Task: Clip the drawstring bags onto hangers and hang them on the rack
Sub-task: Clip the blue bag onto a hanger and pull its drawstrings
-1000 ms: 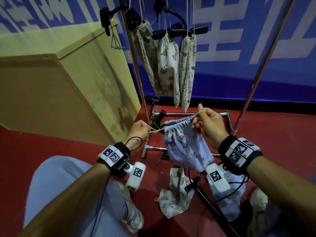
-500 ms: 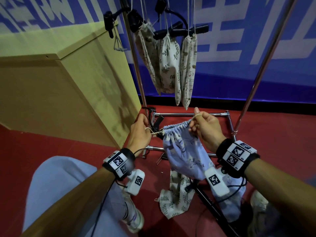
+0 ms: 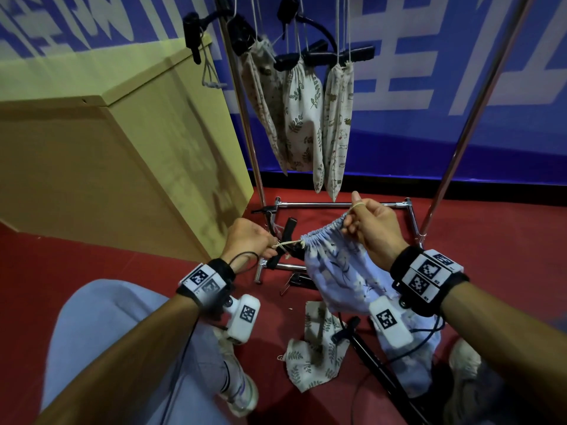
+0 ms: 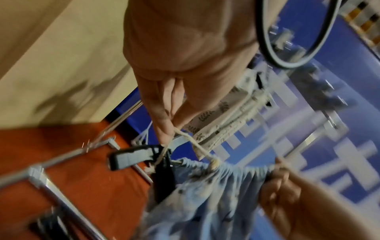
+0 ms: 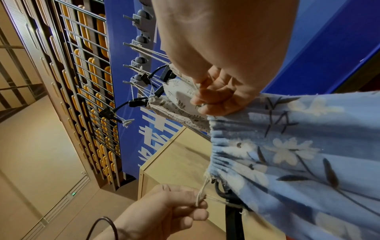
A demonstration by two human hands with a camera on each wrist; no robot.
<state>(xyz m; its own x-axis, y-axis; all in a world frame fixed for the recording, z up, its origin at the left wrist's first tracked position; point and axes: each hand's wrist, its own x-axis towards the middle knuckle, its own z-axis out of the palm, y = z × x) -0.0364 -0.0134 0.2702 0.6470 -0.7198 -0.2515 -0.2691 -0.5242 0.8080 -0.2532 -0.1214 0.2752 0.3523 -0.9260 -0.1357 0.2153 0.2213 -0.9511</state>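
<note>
A person's knee in pale blue trousers (image 3: 101,338) fills the lower left of the head view, above a red floor (image 3: 61,265). On that floor, nearest the person, lies a cream leaf-print drawstring bag (image 3: 313,357) beside a black hanger (image 3: 368,354).

Just beyond, both hands hold up a light blue floral drawstring bag (image 3: 340,271) by its gathered top. The left hand (image 3: 248,237) pinches the cream drawstring (image 3: 287,244) at the bag's left end between thumb and fingertips. The right hand (image 3: 376,223) is closed on the cord at the bag's right end, with a loop of it around the thumb. The bag's body hangs down between the wrists. A black clip hanger (image 4: 131,156) sits just behind the bag's left corner; whether it grips the cloth cannot be told.

Farther off stands the chrome rack (image 3: 343,205). Three cream printed bags (image 3: 302,118) hang from black hangers high on it. A tan wooden cabinet (image 3: 122,142) stands to the left, and a blue banner (image 3: 429,72) covers the wall behind.
</note>
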